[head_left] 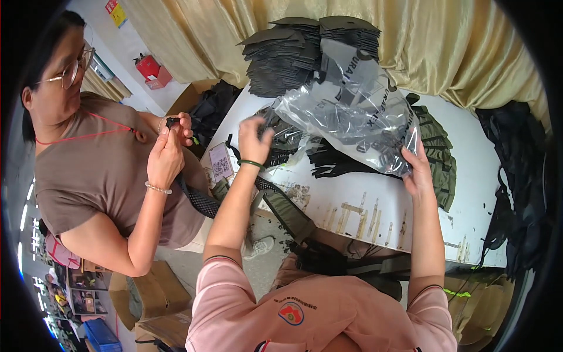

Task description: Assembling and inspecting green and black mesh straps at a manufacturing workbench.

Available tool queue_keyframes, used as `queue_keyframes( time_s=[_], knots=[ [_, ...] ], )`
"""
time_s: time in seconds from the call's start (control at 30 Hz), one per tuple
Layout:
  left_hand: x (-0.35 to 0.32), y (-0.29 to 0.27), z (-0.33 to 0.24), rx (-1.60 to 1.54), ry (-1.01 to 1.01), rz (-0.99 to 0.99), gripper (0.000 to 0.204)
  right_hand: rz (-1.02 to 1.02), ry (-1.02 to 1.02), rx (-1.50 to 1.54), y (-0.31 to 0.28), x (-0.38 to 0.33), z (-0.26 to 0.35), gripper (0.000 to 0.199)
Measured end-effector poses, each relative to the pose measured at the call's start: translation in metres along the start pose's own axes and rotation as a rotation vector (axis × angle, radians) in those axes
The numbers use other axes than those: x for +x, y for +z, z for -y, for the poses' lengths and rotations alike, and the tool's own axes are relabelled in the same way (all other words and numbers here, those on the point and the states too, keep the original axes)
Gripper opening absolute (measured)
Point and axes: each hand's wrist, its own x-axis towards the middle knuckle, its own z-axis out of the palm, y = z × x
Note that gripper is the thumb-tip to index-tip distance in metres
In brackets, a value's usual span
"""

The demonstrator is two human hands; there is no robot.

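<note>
A large clear plastic bag (346, 105) with dark printing spreads above the white table. Its right edge is pinched between the thumb and fingers of my right hand (417, 167). My left hand (255, 138), with a dark green bangle at the wrist, is raised beside the bag's left side. Its fingers curl away and are partly blurred, so whether they grip anything cannot be made out. Below the bag lie black straps (334, 162) and more clear plastic (287, 141). An olive green padded strap (287, 214) hangs over the table's near edge.
Stacks of dark flat pieces (278, 58) stand at the table's (363, 199) back. Green fabric pieces (437, 155) lie at right, beside hanging black fabric (516, 176). At left a co-worker (111, 170) handles a small black piece on a strap. Cardboard boxes (155, 293) sit on the floor.
</note>
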Motion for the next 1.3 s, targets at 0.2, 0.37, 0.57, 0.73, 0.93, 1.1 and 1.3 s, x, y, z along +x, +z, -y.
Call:
queue_keyframes(
  time_s=[0.2,0.37,0.57,0.73,0.93,1.1,1.3],
  knots=[
    [-0.006,0.022,0.032,0.469,0.274,0.358,0.026,0.042,0.011,-0.13,0.019,-0.007,0.021,0.062],
    [0.023,0.026,0.033,0.309,0.332,0.294,0.015,0.051,0.055,-0.2,0.024,-0.007,0.035,0.063],
    [0.077,0.006,0.042,-0.495,-0.446,0.246,0.017,0.085,0.067,-0.2,0.044,-0.008,0.043,0.063],
    [0.082,0.011,0.03,-0.46,-0.459,0.352,0.018,0.11,0.096,-0.277,0.058,-0.001,0.043,0.065],
    [0.072,0.0,0.024,-0.341,-0.365,0.483,0.018,0.107,-0.124,-0.574,0.102,0.01,0.049,0.064],
    [0.068,0.001,0.029,-0.33,-0.383,0.527,0.018,0.226,-0.249,-0.776,0.131,0.022,0.05,0.062],
    [0.064,0.006,0.032,-0.308,-0.372,0.524,0.017,0.303,-0.257,-0.88,0.169,0.035,0.053,0.058]
  ],
)
